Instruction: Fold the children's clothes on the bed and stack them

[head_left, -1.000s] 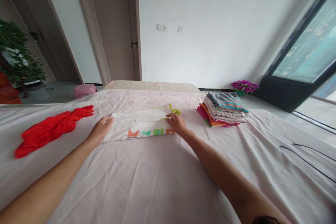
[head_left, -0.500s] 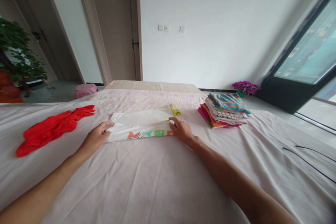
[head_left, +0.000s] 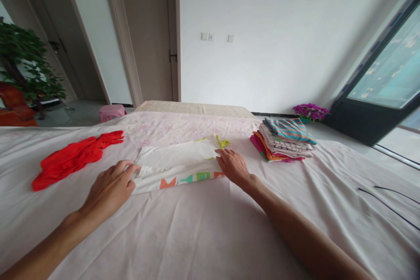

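A white shirt (head_left: 177,162) with colourful printed letters along its near edge and yellow-green trim lies folded flat on the bed before me. At its left end, my left hand (head_left: 111,183) has thumb and index finger closed about the bunched edge. My right hand (head_left: 233,167) grips the right end beside the trim, fingers bent over the cloth. Crumpled red clothing (head_left: 78,155) rests to the left of my left hand. Beyond my right hand stands a stack of folded clothes (head_left: 284,140), topped by a blue and orange striped piece.
A pale pink sheet (head_left: 197,236) covers the bed, with wrinkles on the right. Dark cords (head_left: 387,208) lie near the right edge. A pink stool (head_left: 112,113) and purple flowers (head_left: 311,111) stand beyond the bed. Green plants (head_left: 26,61) are at far left.
The shirt's near edge has come closer to me. My left hand has moved nearer and lower, while my right stays at the trimmed end. The view has shifted slightly left.
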A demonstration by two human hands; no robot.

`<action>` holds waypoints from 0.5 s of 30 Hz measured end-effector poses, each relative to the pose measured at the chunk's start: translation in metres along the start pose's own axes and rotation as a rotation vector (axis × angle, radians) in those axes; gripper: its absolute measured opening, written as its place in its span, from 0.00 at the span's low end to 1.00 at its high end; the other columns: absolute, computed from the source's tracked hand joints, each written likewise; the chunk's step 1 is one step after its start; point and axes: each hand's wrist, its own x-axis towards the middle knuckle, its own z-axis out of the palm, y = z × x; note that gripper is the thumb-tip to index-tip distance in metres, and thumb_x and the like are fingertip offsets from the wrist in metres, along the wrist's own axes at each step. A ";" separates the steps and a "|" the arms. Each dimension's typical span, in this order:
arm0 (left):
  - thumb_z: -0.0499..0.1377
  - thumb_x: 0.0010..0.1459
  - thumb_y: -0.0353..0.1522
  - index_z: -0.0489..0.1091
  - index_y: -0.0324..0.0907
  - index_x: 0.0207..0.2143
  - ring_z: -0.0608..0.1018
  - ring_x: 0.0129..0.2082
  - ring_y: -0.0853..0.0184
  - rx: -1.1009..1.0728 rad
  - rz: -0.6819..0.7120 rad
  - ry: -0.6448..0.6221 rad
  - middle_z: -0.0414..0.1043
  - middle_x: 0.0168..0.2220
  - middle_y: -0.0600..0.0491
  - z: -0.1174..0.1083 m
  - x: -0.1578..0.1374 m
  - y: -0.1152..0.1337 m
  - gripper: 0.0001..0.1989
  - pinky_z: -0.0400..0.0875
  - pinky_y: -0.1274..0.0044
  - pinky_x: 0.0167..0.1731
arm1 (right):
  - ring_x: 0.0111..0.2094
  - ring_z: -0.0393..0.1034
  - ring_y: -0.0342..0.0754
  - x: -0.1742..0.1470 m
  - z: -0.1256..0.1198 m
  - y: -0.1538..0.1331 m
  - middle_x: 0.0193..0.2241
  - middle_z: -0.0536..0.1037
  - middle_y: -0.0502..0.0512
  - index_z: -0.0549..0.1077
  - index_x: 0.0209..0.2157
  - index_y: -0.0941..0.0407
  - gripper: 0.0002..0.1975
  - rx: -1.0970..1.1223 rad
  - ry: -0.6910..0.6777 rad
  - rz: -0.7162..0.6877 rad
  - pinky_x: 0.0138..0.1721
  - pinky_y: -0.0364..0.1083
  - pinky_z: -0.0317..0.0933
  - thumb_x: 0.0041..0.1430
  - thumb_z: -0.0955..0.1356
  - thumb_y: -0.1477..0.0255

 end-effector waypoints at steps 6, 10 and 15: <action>0.48 0.65 0.36 0.71 0.43 0.54 0.69 0.60 0.60 -0.079 0.282 -0.057 0.69 0.58 0.48 0.027 0.010 0.059 0.20 0.63 0.66 0.60 | 0.61 0.59 0.53 -0.012 0.016 -0.036 0.58 0.70 0.60 0.64 0.62 0.56 0.23 0.080 -0.025 -0.377 0.63 0.53 0.50 0.69 0.59 0.63; 0.48 0.66 0.41 0.65 0.46 0.61 0.63 0.64 0.56 -0.044 0.353 -0.097 0.63 0.64 0.46 0.054 0.007 0.068 0.24 0.59 0.60 0.62 | 0.67 0.49 0.55 -0.021 0.038 -0.038 0.65 0.60 0.59 0.57 0.66 0.53 0.28 0.061 -0.096 -0.467 0.67 0.58 0.42 0.70 0.57 0.58; 0.48 0.65 0.47 0.60 0.51 0.64 0.60 0.66 0.52 0.037 0.282 -0.115 0.58 0.66 0.44 0.064 0.005 0.050 0.27 0.57 0.56 0.61 | 0.68 0.47 0.55 -0.017 0.042 -0.018 0.67 0.55 0.59 0.54 0.67 0.51 0.28 0.035 -0.098 -0.416 0.67 0.60 0.39 0.70 0.57 0.58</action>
